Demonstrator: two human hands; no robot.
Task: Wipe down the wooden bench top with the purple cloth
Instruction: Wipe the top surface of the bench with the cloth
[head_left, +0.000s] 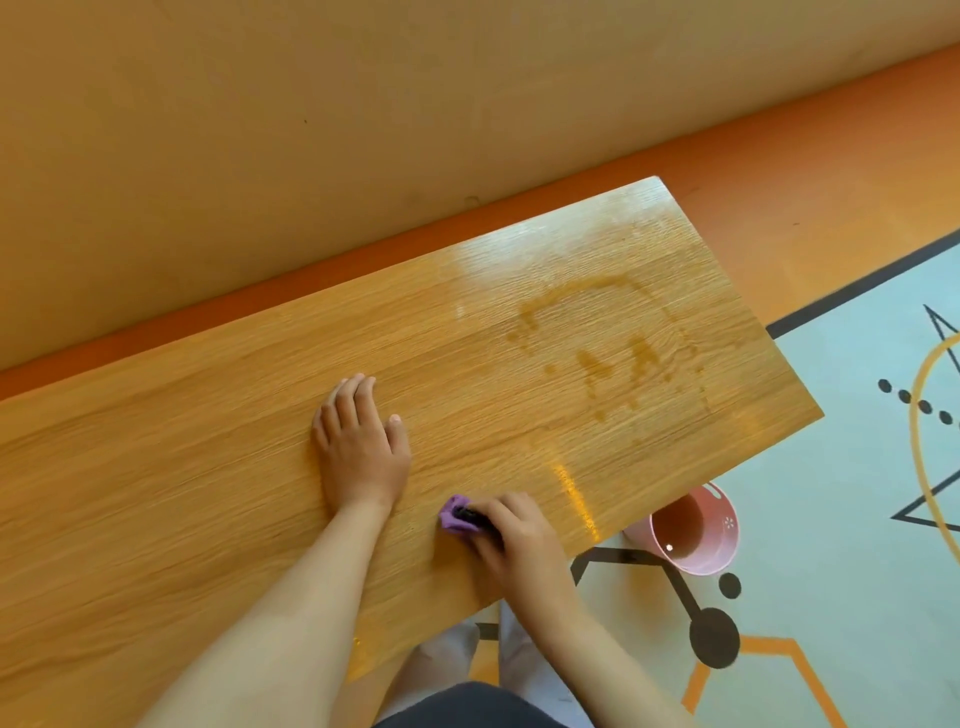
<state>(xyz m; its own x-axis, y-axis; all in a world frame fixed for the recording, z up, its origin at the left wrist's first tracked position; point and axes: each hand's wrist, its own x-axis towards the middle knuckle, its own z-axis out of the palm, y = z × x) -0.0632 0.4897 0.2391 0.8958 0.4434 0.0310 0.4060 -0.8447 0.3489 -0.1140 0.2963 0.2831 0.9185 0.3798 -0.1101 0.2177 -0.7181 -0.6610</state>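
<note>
The wooden bench top (208, 467) runs from the lower left to the upper right, with wet streaks and damp marks (613, 358) on its right half. My left hand (361, 447) lies flat on the wood near the middle, fingers together. My right hand (511, 538) is closed around the bunched purple cloth (456, 515) and presses it onto the bench near the front edge. Only a small part of the cloth shows past my fingers.
A pink bucket (719, 540) holding water stands on the floor just off the bench's front right edge. A beige wall (363, 104) rises behind the bench above an orange floor strip. The patterned floor mat (857, 467) lies to the right. My knees (493, 665) are below.
</note>
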